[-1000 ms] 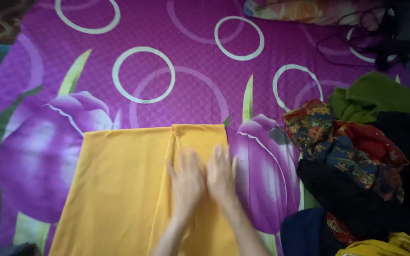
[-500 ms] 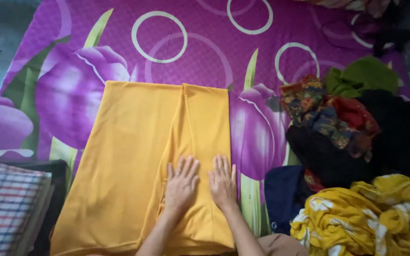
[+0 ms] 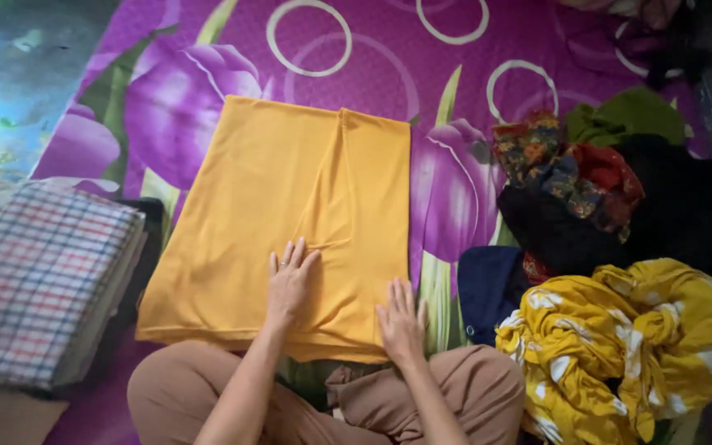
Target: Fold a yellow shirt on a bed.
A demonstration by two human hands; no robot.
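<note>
On purple floral bedsheet (image 3: 356, 58), left hand (image 3: 288, 282) and right hand (image 3: 400, 320) pressing flat, fingers spread wide, holding nothing, on folded yellow cloth (image 3: 249, 206); plaid stack (image 3: 39, 280) lying beside.

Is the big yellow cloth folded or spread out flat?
Folded. The mustard-yellow cloth has its right part lapped over, leaving a raised fold edge down its middle. Both hands, the left hand and the right hand, lie flat on it.

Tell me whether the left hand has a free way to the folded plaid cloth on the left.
Probably yes. The left hand lies flat on the orange cloth, and only that cloth's flat surface lies between it and the plaid cloth.
</note>
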